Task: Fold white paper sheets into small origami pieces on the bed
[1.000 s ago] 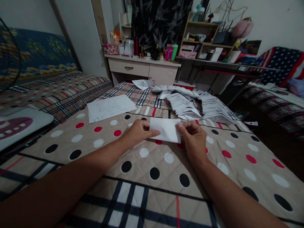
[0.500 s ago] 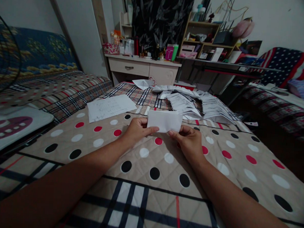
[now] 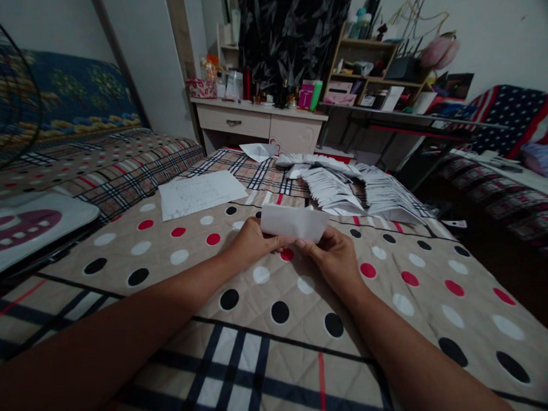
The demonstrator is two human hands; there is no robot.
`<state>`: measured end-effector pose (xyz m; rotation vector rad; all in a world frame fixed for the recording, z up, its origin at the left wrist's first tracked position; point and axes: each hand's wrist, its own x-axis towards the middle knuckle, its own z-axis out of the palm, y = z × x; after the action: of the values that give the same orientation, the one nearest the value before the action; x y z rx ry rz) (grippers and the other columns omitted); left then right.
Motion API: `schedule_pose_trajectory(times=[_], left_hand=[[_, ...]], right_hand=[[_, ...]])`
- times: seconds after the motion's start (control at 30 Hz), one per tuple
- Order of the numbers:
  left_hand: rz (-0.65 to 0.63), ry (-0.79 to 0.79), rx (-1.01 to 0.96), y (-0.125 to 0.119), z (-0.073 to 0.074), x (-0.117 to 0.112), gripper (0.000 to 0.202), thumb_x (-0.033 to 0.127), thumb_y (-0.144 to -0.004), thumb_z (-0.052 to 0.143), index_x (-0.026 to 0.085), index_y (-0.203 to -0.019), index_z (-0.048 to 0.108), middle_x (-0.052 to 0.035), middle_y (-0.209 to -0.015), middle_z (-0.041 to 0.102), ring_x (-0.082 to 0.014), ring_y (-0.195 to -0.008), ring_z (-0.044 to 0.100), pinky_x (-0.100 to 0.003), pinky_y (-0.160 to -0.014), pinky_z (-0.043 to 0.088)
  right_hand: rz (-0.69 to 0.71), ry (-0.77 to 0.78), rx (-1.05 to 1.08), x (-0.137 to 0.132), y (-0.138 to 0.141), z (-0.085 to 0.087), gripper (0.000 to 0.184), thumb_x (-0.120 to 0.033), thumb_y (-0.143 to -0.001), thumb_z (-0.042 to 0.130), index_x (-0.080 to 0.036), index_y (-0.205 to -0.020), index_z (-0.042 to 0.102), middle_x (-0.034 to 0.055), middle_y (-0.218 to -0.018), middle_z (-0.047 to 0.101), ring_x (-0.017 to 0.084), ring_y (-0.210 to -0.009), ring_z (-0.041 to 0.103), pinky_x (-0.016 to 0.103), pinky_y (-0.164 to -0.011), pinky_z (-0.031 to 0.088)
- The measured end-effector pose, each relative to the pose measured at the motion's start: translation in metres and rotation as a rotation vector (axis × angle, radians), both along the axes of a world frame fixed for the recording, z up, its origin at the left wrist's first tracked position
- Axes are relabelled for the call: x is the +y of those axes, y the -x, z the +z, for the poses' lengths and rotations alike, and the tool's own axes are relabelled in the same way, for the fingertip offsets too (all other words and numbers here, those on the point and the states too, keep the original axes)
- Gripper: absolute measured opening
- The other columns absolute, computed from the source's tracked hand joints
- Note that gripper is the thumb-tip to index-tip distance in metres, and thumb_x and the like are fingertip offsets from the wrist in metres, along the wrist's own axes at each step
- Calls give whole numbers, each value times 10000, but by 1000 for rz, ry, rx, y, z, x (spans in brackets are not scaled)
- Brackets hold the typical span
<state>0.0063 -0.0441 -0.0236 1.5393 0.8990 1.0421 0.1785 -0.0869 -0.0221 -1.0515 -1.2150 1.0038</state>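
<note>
A small folded piece of white paper [image 3: 294, 222] is held up just above the polka-dot bedspread [image 3: 252, 324], in the middle of the head view. My left hand [image 3: 253, 244] pinches its lower left part, the thumb along the bottom edge and the fingers behind. On the lower right, my right hand [image 3: 333, 252] grips the paper with thumb in front and fingers behind. Both thumbs lie close together at the bottom edge. Behind the paper, to the right, are stacks of folded paper [image 3: 335, 191]. A sheet with writing [image 3: 202, 194] lies flat to the left.
Another folded paper [image 3: 259, 151] rests at the bed's far end. Beyond stands a white dresser [image 3: 234, 121] with bottles and boxes on top. At the left is a white case with a purple patch [image 3: 30, 227], near a fan [image 3: 17, 94]. A second bed [image 3: 508, 184] is at right.
The paper has come slightly down towards me, its top edge now tilted and looking wider. My thumbs have moved closer together along its bottom edge.
</note>
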Motion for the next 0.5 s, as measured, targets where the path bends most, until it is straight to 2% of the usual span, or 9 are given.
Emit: schedule_pose_trajectory(times=[0.07, 0.17, 0.27, 0.4, 0.5], left_hand=[[-1, 10, -10, -2, 2, -1, 379, 357, -637, 806, 92, -882, 690, -56, -692, 704, -143, -535, 633, -240, -511, 540], [9, -7, -24, -4, 5, -3, 383, 359, -627, 809, 94, -881, 701, -76, -751, 727, -169, -605, 665, -265, -567, 564], [71, -54, -5, -5, 6, -3, 339, 328, -625, 806, 96, -855, 715, -90, -829, 747, -195, -726, 692, -274, -667, 568], [98, -81, 35, -3, 6, -3, 294, 289, -620, 801, 98, -830, 724, -79, -823, 750, -201, -737, 692, -261, -665, 551], [92, -47, 26, -2, 6, -3, 299, 272, -593, 818, 95, -813, 720, -69, -794, 745, -192, -699, 686, -240, -613, 536]], right_hand=[[4, 10, 19, -1, 2, 1, 262, -294, -589, 833, -177, -800, 733, 35, -772, 741, 170, -660, 655, 271, -612, 520], [-52, 59, 14, -3, 4, 3, 259, -331, -569, 846, -158, -720, 726, 36, -658, 714, 148, -540, 609, 246, -498, 479], [-69, 101, 5, -4, 4, 3, 261, -356, -585, 839, -150, -691, 718, 23, -577, 676, 118, -462, 549, 222, -429, 421], [-31, 97, -1, -4, 3, 1, 274, -384, -646, 803, -153, -780, 741, 40, -660, 709, 135, -521, 585, 237, -470, 446], [-71, 82, 28, -3, 3, 2, 288, -353, -604, 827, -158, -798, 742, 48, -723, 729, 156, -572, 615, 257, -505, 470]])
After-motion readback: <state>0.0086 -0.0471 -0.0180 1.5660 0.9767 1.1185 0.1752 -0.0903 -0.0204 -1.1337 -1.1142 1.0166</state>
